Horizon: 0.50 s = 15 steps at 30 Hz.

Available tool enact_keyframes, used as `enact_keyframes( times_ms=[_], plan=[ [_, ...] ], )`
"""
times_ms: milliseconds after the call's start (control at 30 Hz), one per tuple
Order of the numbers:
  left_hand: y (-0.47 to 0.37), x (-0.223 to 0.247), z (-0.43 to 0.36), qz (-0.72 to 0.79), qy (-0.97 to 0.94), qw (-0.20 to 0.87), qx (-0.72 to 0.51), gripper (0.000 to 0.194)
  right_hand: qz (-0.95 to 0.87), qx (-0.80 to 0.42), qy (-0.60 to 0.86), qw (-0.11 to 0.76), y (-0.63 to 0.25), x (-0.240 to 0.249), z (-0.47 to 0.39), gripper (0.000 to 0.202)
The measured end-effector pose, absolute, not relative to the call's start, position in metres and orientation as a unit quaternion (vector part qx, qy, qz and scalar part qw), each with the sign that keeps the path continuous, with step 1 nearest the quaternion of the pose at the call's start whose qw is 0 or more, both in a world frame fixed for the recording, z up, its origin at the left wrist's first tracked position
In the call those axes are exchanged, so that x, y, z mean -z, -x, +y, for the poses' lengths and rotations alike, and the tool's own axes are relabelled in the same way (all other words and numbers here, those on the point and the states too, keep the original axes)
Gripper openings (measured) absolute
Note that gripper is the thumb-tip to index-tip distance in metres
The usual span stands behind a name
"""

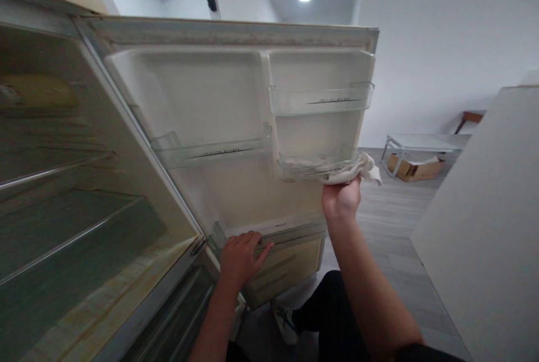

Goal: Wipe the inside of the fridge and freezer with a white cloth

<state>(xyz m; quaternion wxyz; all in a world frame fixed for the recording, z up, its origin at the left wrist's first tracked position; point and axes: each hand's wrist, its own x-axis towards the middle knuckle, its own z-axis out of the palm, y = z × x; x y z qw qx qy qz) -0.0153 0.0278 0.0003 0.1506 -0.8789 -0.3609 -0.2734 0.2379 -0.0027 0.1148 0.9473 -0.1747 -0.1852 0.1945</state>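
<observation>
The refrigerator door (pixel 210 92) stands swung out in front of me, its inner side facing me. My right hand (pixel 343 199) grips a crumpled white cloth (pixel 357 170) against the underside and front of the small clear door shelf (pixel 303 168). My left hand (pixel 242 255) rests on the lower clear door bin (pixel 295 234), fingers spread over its top edge. Higher up are another clear shelf (pixel 324 99) on the right and a wider one (pixel 210 151) on the left. Yellowish stains mark the door's inner panel.
At left is the refrigerator's inside, with glass shelves (pixel 76 233) and a stained lower edge (pixel 138 278). A cardboard box (pixel 415 168) sits under a low white table (pixel 425 142) at right. A large white panel (pixel 484 199) stands near my right side.
</observation>
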Motion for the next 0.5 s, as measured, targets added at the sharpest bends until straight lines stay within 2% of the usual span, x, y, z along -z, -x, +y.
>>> enact_keyframes(
  times_ms=[167, 400, 500],
  plan=[
    [0.018, -0.001, 0.026, -0.363, 0.877, 0.148, 0.276, 0.032, -0.179, -0.227, 0.146, 0.946, -0.216, -0.144, 0.000, 0.039],
    [0.016, -0.002, 0.027, -0.360, 0.879, 0.156, 0.272, 0.032, -0.183, -0.412, 0.160, 0.878, -0.142, -0.123, -0.008, 0.025],
    [0.016, -0.002, 0.027, -0.365, 0.879, 0.159, 0.264, 0.033, -0.198, -0.414, 0.165, 0.873, -0.129, -0.120, -0.008, 0.022]
  ],
)
